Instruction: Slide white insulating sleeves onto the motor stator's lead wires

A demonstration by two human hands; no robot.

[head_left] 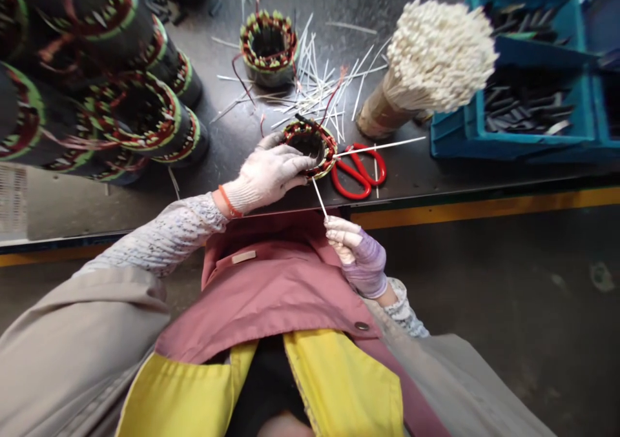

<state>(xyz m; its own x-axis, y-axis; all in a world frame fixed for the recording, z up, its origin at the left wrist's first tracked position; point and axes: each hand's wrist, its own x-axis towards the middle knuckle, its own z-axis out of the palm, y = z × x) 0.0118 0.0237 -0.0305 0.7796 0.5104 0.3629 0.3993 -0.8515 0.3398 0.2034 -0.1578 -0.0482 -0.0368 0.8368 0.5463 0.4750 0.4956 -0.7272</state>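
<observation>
Near edge of the bench (411, 173): a wound stator (320, 146), scissors (358, 173) just right of it
Far middle: loose insulation strips (320, 88) behind it, a second stator (268, 69) beyond them
Left: more stators (169, 62) lying heaped together
Right: a bundle of cotton-tipped sticks (436, 56) before plastic crates (484, 143)

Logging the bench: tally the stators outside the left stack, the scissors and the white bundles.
Stators: 2 (one held by the left hand at the bench edge, one standing behind it)
Red scissors: 1
White bundle: 1
Total: 4
</observation>
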